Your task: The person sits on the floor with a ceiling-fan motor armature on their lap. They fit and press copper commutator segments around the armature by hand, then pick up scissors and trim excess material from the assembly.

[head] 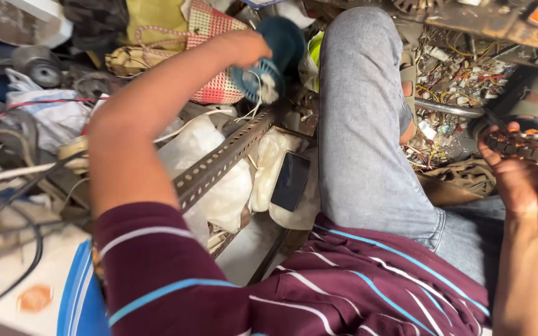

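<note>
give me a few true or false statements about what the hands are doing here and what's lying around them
1. The left hand is at a teal round tool up by a pink woven basket. True.
2. The right hand holds a ring wound with copper wire. True.
3. A dark phone lies on white plastic bags. True.
4. The person wears a plain yellow shirt. False: the sleeve is maroon with white and blue stripes.
5. The perforated metal angle bar rests across the right hand. False: it lies under the left arm, apart from the right hand.
</note>
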